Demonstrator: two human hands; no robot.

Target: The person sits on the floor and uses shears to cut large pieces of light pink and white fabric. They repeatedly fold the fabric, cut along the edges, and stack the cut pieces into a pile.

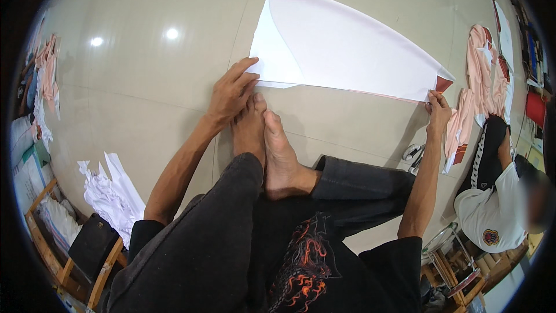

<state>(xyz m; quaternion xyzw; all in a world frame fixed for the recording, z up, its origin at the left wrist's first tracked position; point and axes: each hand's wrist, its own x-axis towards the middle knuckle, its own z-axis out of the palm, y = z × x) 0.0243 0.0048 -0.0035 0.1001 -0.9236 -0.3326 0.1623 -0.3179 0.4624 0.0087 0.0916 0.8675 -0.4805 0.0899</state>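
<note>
A long white cloth panel (353,40) with a curved far edge lies crosswise in front of me. At its left end is a paler white piece (275,46) with a curved edge. My left hand (234,93) is at the near left corner, its fingers apart and their tips on the white piece; its thumb is hidden. At the near right corner, my right hand (438,111) pinches the cloth between thumb and fingers. A dark red patch (443,84) shows there. A shadow falls on the floor below the right hand.
Scissors (413,153) lie left of my right forearm. Peach and white cloth pieces (480,75) are spread at the right, near a seated person in a white shirt (489,208). White scraps (113,194) lie left, beside a wooden chair (104,272). My bare feet (278,150) are near the panel.
</note>
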